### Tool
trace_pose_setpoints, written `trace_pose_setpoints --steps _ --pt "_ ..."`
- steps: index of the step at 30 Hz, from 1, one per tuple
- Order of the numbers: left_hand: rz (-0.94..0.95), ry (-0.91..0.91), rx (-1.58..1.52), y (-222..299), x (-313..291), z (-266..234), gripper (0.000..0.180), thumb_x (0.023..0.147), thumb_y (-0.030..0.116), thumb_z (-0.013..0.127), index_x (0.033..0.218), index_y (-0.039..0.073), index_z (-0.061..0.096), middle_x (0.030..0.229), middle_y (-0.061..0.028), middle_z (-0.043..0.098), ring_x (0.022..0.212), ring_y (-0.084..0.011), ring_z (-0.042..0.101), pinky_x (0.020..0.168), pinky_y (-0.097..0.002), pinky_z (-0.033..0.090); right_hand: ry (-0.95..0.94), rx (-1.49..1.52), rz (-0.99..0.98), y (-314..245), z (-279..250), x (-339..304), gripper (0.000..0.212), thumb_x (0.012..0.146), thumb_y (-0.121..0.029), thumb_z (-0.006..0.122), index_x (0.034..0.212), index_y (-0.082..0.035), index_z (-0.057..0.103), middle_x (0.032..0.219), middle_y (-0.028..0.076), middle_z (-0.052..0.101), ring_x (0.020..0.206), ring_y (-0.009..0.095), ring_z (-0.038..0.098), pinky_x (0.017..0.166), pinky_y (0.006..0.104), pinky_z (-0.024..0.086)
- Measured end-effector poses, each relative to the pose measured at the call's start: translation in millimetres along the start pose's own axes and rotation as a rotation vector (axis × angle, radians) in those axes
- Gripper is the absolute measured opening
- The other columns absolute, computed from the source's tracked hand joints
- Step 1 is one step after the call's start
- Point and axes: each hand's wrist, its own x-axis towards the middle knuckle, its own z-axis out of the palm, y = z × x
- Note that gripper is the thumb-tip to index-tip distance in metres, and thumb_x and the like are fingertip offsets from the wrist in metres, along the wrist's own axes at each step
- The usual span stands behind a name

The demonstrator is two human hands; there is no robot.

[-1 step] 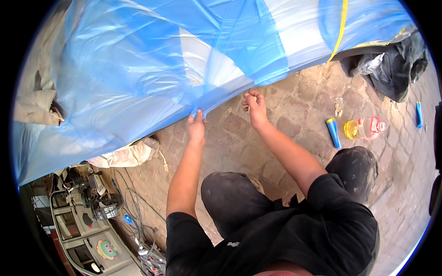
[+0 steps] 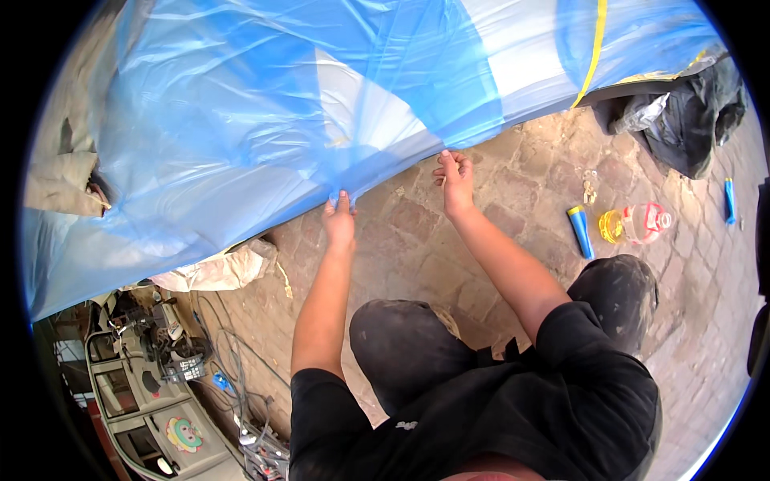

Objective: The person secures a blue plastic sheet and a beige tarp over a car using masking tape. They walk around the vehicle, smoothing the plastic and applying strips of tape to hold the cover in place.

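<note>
A thin, see-through plastic sheet (image 2: 241,136) lies wrinkled over a large blue and white surface in front of me. My left hand (image 2: 340,223) pinches a gathered bit of its lower edge between thumb and fingers. Further right along that same edge is my right hand (image 2: 455,178), fingers curled, with the thumb and a fingertip closed at the sheet's rim. How much of the sheet lies between those fingertips is hard to see. A yellow strip (image 2: 593,52) runs down the covered surface at the right.
On the stone paving (image 2: 417,248) at right lie a blue tube (image 2: 581,232) with a yellow end, a clear and yellow plastic bottle (image 2: 642,223) and another blue tube (image 2: 729,200). Black plastic (image 2: 690,120) hangs far right. Cables (image 2: 237,353) and a grey-beige vehicle (image 2: 152,433) are lower left.
My right hand has shifted slightly to the right and up to the sheet's edge. My left hand keeps its pinch, barely moved.
</note>
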Motion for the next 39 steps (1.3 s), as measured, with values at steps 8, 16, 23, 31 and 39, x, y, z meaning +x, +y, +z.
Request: trace_pose_setpoints --steps 8,16,23,31,39 --pt "0.107 0.143 -0.145 -26 15 -12 0.025 0.104 0.020 0.055 0.122 0.004 0.059 0.105 -0.0037 0.064 0.089 -0.0135 0.059 0.077 -0.0322 0.048 0.236 -0.106 -0.163 -49 -13 27 0.055 0.093 -0.043 0.072 0.118 -0.003 0.044 0.102 0.006 0.057 0.080 0.014 0.059 0.069 0.0299 0.049" --pt "0.188 0.548 -0.310 40 -46 11 0.051 0.092 0.006 0.054 0.138 -0.003 0.034 0.138 -0.0151 0.041 0.126 -0.0244 0.044 0.104 -0.0379 0.034 0.560 -0.357 -0.648 -74 -22 36 0.045 0.097 -0.021 0.061 0.129 0.002 0.039 0.118 0.015 0.046 0.106 0.022 0.046 0.092 0.0376 0.042" --pt "1.470 0.259 0.688 202 -89 15 0.072 0.098 0.035 0.058 0.155 0.004 0.028 0.163 -0.0208 0.020 0.151 -0.0352 0.019 0.119 -0.0530 0.013 -0.065 -0.613 -1.469 -131 61 -26 0.057 0.090 -0.017 0.065 0.139 -0.002 0.040 0.141 0.023 0.036 0.110 0.029 0.045 0.094 0.0409 0.042" --pt "1.572 0.737 0.982 307 -20 -12 0.076 0.101 0.058 0.043 0.159 0.012 0.030 0.165 -0.0188 0.021 0.153 -0.0395 0.014 0.120 -0.0582 0.006 -0.198 -0.974 -1.902 -236 158 -57 0.066 0.077 -0.018 0.075 0.139 -0.009 0.056 0.147 0.029 0.032 0.121 0.038 0.043 0.092 0.0439 0.047" --pt "1.374 0.863 0.725 353 -16 -73 0.073 0.102 0.056 0.042 0.138 -0.007 0.049 0.145 -0.0313 0.041 0.137 -0.0503 0.034 0.114 -0.0654 0.015 0.111 -1.207 -1.955 -342 221 -86 0.067 0.084 -0.026 0.074 0.146 -0.015 0.052 0.153 0.027 0.033 0.127 0.041 0.042 0.104 0.0457 0.040"
